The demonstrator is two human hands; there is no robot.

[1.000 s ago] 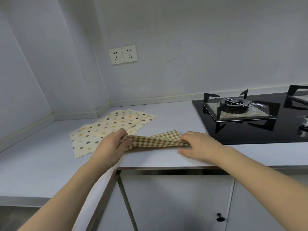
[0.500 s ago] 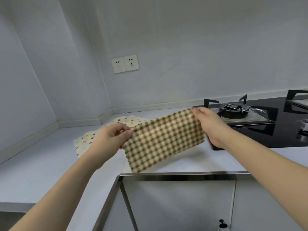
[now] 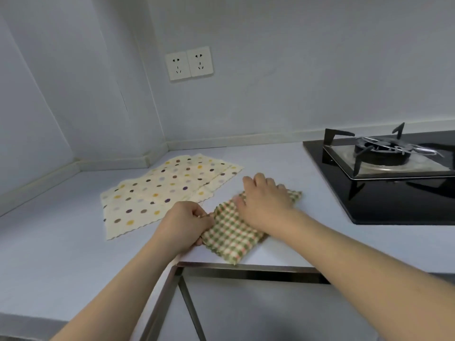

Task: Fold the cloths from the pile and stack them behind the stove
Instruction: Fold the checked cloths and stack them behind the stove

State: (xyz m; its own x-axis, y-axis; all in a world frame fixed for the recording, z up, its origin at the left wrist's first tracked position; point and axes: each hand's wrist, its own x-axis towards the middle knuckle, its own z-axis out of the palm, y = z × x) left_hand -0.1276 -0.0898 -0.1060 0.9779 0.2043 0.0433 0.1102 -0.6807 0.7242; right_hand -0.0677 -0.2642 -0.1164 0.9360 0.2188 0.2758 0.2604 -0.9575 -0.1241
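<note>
A green and cream checked cloth (image 3: 229, 237) lies folded on the pale counter (image 3: 61, 254) near its front edge. My left hand (image 3: 183, 223) pinches the cloth's left edge with curled fingers. My right hand (image 3: 264, 201) lies palm down on the cloth's far half, fingers spread and fairly straight, pressing it flat. Behind and to the left, a pile of cream cloths with coloured dots (image 3: 162, 193) lies spread on the counter. The black glass stove (image 3: 384, 178) with its burner sits to the right.
A double wall socket (image 3: 189, 63) is on the back wall above the counter. The counter meets the walls in a corner at the back left. Bare counter runs between the dotted cloths and the stove. Cabinet doors (image 3: 246, 311) are below the front edge.
The checked cloth was lifted off the counter and held spread in the air between both hands; now it is back down on the counter, folded smaller, with my right hand flat on it.
</note>
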